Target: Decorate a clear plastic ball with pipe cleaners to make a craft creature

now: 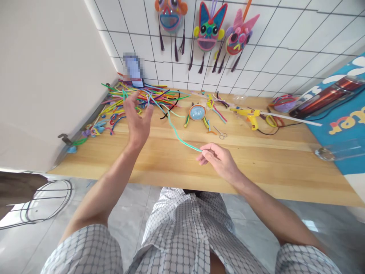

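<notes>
While the right hand [219, 160] pinches the near end of a pale green pipe cleaner [176, 133], the strand runs up across the wooden table [256, 163] to the left hand [138, 118], which is raised with fingers spread; it seems to hook the strand at the fingertips, though that is unclear. Behind lies a heap of coloured pipe cleaners [137, 99]. A purple bowl [283, 103] at the far right holds curled strands. A yellow glue gun [248, 115] and small scissors [221, 133] lie nearby.
</notes>
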A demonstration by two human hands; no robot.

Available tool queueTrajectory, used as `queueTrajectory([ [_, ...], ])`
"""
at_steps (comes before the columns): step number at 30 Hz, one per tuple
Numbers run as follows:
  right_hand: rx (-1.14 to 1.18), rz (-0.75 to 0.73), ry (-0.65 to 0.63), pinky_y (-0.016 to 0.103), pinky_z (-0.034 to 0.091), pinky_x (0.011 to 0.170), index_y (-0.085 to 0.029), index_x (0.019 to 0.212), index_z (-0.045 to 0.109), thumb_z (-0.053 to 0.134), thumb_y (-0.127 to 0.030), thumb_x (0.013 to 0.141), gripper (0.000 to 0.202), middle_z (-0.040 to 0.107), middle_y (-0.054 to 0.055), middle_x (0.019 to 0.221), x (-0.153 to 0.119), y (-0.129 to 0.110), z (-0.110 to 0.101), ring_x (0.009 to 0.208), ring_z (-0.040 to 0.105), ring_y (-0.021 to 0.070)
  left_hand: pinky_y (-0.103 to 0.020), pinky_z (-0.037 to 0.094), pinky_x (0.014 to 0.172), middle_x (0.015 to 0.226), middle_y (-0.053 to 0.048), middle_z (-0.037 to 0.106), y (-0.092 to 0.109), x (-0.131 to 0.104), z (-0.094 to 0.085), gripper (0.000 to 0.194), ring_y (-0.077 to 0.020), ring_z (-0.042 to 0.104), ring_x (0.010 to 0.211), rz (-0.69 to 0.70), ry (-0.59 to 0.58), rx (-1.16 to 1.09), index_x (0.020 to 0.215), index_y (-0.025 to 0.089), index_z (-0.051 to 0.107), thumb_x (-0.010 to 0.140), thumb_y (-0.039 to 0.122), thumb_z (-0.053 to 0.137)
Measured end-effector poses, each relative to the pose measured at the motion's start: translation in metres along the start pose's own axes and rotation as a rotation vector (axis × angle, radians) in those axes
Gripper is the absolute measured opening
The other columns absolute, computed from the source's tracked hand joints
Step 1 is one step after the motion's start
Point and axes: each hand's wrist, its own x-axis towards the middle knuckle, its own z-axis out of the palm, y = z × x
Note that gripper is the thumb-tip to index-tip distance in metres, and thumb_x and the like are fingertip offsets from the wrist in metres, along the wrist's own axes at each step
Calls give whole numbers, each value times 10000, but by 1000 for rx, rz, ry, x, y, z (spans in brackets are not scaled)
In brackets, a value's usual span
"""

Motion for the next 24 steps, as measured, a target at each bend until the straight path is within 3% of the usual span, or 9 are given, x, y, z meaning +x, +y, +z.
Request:
queueTrajectory([
  [1,-91,-32,19,330,623,706,-212,1037,651,652,-532,1004,322,820,56,863,2,0,-3,706,772,183,-435,384,1179,1438,-88,617,12,-12,0,452,-268,501,1380,120,-41,78,1302,211,637,914,329,835],
  [2,-181,-66,35,324,616,707,-214,1032,664,639,-493,1014,281,817,50,855,3,-1,-5,715,772,183,-457,379,1204,1350,-80,681,25,-26,1,342,-285,549,1362,171,-185,94,1220,235,696,914,324,821],
  [5,-390,-159,65,307,592,702,-222,1004,686,623,-383,1019,174,812,37,834,9,-7,-9,728,772,184,-497,423,1168,1174,-90,776,54,-62,17,241,-328,658,1232,131,-588,100,1045,254,779,836,322,877],
  [7,-445,-189,85,306,588,709,-225,998,696,614,-360,1025,160,811,37,833,12,-12,-9,741,772,187,-456,482,1055,977,-88,794,60,-77,29,72,-285,711,997,104,-768,74,908,241,796,903,312,806],
  [8,-440,-194,98,308,593,717,-227,998,699,611,-371,1031,172,809,39,834,13,-15,-9,750,772,190,-418,504,986,928,-85,790,60,-80,34,94,-261,710,923,75,-806,44,882,238,798,941,298,756],
  [12,-293,-183,131,330,624,748,-221,1002,698,636,-493,1029,281,791,40,828,18,-22,-10,765,765,196,-299,500,788,901,-63,782,51,-80,45,133,-203,689,841,-32,-820,-89,908,227,804,967,297,708],
  [17,-53,-105,114,325,618,738,-211,1084,674,737,-605,941,423,773,36,869,29,-22,-16,749,725,173,-255,463,656,722,-14,689,46,-76,55,244,-142,588,663,-256,-831,-309,823,198,754,945,407,722],
  [24,-55,-94,179,300,553,681,-218,864,641,751,-636,900,433,675,0,748,48,-15,-23,679,634,151,-248,359,570,633,31,567,43,-75,79,355,-103,414,575,-445,-855,-411,784,188,736,869,532,757],
])
